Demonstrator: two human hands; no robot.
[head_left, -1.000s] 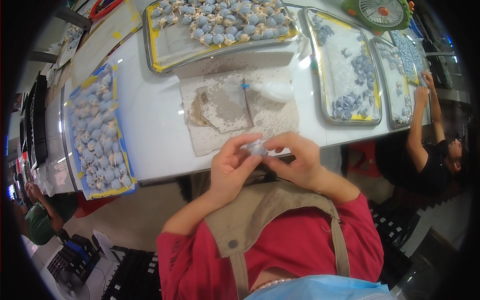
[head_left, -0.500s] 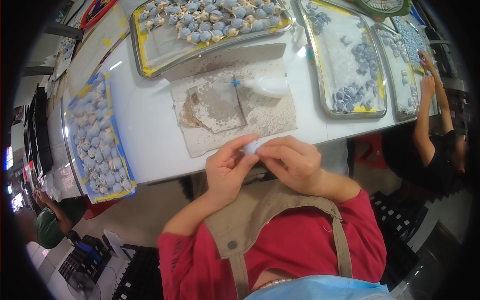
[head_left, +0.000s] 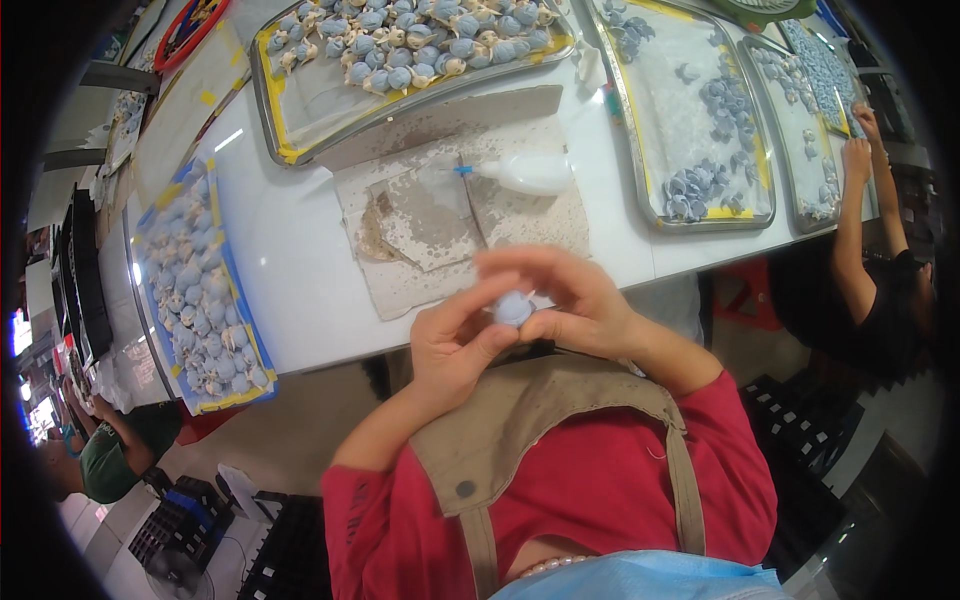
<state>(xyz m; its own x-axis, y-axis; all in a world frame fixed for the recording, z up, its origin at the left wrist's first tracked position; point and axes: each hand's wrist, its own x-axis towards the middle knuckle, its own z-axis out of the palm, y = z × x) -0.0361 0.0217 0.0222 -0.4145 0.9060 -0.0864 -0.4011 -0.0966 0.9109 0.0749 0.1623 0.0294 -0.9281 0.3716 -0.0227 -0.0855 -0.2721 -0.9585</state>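
Note:
My left hand (head_left: pixel 455 345) and my right hand (head_left: pixel 565 300) meet just in front of the white table's (head_left: pixel 300 260) near edge. Between their fingertips they hold a small pale blue ball-shaped piece (head_left: pixel 513 309). Just beyond the hands lies a stained paper sheet (head_left: pixel 450 215) with a white squeeze bottle (head_left: pixel 525 175) on its side, its blue tip pointing left.
Metal trays of small blue and cream pieces stand at the far side (head_left: pixel 400 50), at the left (head_left: pixel 195 290) and at the right (head_left: pixel 690 120). Another person's arm (head_left: pixel 850 230) reaches to a tray at the right. A person in green (head_left: pixel 100 455) sits at the lower left.
My hands have stayed together on the small piece, turning it between the fingers. The view has shifted slightly, bringing the table nearer.

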